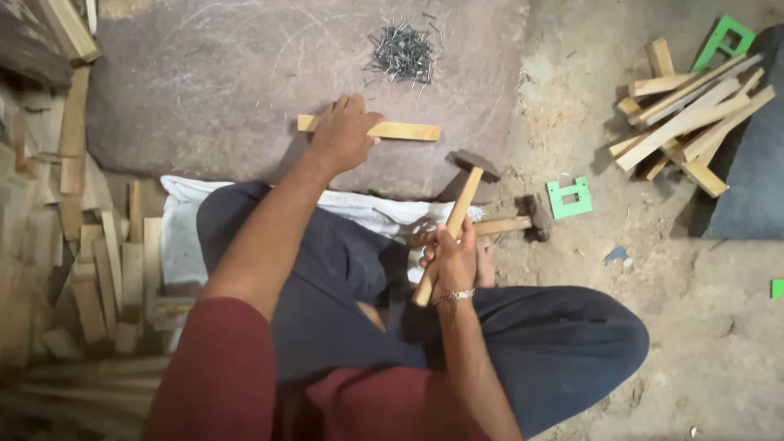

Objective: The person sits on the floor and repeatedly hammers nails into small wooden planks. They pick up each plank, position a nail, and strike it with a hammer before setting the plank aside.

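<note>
A dusty workshop floor holds a flat grey stone slab (245, 90) as a work surface. On it lies a short wooden strip (404, 131) — light, stiff, likely to skid unless pinned — its long axis running 9 to 3 o'clock. The left hand (343, 131) presses flat on the strip's 9 o'clock end, fingers spread. The right hand (452, 257) is closed round a hammer (457, 208), gripped low on the handle, head up toward 1 o'clock. A nail heap (402, 53) sits at 12 o'clock; a second hammer (518, 222) and stacked offcuts (690, 118) lie at 3 o'clock.
</note>
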